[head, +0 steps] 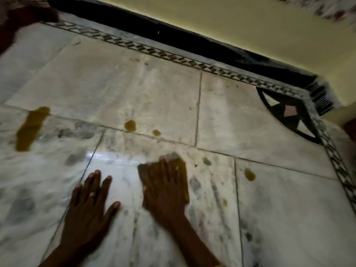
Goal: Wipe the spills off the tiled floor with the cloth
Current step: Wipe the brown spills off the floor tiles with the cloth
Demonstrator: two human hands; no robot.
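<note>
My right hand [164, 187] presses flat on a folded cloth [182, 168], stained yellow-brown, on the pale marble tiled floor [134, 89]. My left hand [90, 205] lies flat and spread on the floor just left of it, holding nothing, with a ring on one finger. Yellow-brown spills dot the tiles: a long large puddle [30, 128] at far left, a round blob [130, 125] and a smaller drop [156, 132] beyond the cloth, and a drop [249, 174] to the right, with a tiny one [224, 202] below it.
A patterned black-and-white border strip [173, 56] runs along a black skirting [192, 41] under a yellow wall [250, 26]. A dark fan-shaped inlay [289, 114] fills the right corner. Reddish fabric [17, 16] hangs at top left.
</note>
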